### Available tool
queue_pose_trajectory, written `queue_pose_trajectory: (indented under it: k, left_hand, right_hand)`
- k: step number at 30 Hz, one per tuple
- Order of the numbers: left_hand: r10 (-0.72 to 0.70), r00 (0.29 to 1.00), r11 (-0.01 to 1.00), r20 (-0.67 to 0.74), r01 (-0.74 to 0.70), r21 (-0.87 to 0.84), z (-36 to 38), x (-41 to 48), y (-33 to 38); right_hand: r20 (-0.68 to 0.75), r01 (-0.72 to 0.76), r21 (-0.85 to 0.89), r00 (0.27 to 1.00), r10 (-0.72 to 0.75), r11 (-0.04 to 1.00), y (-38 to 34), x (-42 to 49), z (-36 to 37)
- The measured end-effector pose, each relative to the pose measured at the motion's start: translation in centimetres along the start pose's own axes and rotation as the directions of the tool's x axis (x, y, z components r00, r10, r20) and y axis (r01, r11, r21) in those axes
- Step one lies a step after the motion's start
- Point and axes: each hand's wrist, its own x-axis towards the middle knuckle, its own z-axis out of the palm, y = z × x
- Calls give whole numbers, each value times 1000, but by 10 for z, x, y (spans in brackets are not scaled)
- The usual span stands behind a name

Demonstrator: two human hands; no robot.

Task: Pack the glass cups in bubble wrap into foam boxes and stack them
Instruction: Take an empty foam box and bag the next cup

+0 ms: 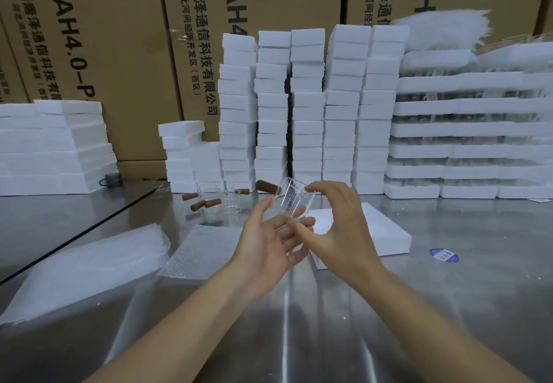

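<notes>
**Glass cup held over the table in both hands**

The right hand [338, 221] pinches the glass cup [291, 200], forefinger on its rim and thumb at its base. The left hand [269, 242] lies palm up beneath it, fingers fairly straight and cradling the glass. The cup is tilted, clear of the steel table [299, 322].

Just behind the hands lies a flat foam box [377, 227], partly hidden by the right hand. To the left a bubble wrap sheet [197, 251] is spread, beside a pile of more wrap [83, 269]. Farther back stand other cups [221, 200] with wooden handles, then foam box stacks [308, 107] against cardboard cartons [119, 38]. Both forearms reach in from the lower edge.
</notes>
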Motion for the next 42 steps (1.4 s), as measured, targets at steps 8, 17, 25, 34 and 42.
queue_pose_trajectory:
  k: [8, 17, 25, 34, 42]
  left_hand:
    - [43, 999, 991, -26, -40, 131, -2, 3, -5]
    - [-4, 971, 983, -237, 48, 180, -13, 12, 9]
    - [523, 849, 165, -75, -15, 986, -62, 27, 14]
    - [441, 891, -159, -102, 190, 969, -95, 33, 17]
    - [667, 743, -116, 57, 28, 993, -79, 31, 22]
  right_hand:
    - [14, -20, 0, 1000, 20, 1000, -5, 1, -3]
    - [420, -181, -6, 892, 167, 983, 17, -2, -9]
    - [387, -471, 214, 845, 368, 856, 14, 7, -10]
    - [381, -629, 219, 759, 528, 746, 15, 4, -13]
    - [450, -662, 169, 711, 541, 730, 4, 2, -6]
